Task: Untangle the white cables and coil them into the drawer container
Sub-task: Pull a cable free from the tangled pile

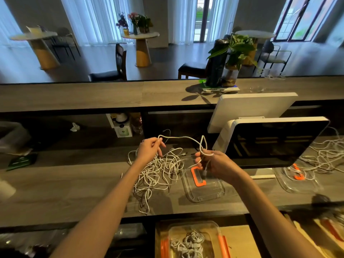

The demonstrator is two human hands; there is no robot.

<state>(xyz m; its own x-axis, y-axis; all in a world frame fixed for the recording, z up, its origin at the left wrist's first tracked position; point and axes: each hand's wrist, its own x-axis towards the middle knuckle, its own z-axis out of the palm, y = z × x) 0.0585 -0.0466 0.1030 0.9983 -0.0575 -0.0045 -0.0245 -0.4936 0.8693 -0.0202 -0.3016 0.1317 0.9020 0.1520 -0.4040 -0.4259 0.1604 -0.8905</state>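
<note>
My left hand (pixel 150 150) and right hand (pixel 214 162) pinched one white cable (pixel 181 138) above the tangle (pixel 158 172); my wrist hid part of the clear lid (pixel 202 185).

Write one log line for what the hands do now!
left hand: pinches thin white cable | right hand: grips same cable | tangled white pile: on wooden counter

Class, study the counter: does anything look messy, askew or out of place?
Yes. A tangled heap of white cables sprawls loose on the counter below the left hand, one strand trailing toward the counter's front edge. A second tangle lies right of the monitor.
</note>
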